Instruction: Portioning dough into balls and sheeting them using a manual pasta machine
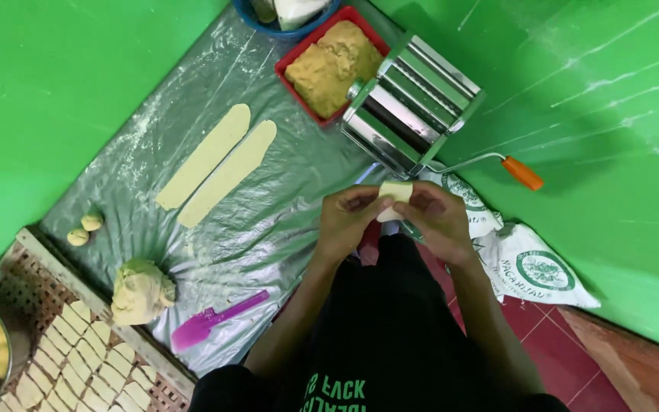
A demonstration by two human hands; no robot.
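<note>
Between our two hands, just in front of the shiny metal roller machine (412,103), we hold a small pale yellow piece of dough (394,196). Our left hand (348,217) pinches its left side with bent fingers, and our right hand (440,217) closes on its right side the same way, so both hands are narrow and grip the piece together. It sits above the edge of the crinkled clear plastic sheet (268,221) that covers the green floor.

On that sheet, well apart from our hands, lie two long flat strips of pale dough (215,164) side by side, nearly touching. Nearer the left edge rest two small dough balls (84,229), and below them a larger rough lump of dough (141,290). A purple plastic scraper (211,319) lies just beside the lump.

Behind the machine stands a red rectangular tray of brownish crumbly filling (329,65). An orange-tipped metal crank (509,168) sticks out from the machine's right. At lower left, a woven tray (17,267) carries rows of small folded dough pieces (78,358).
</note>
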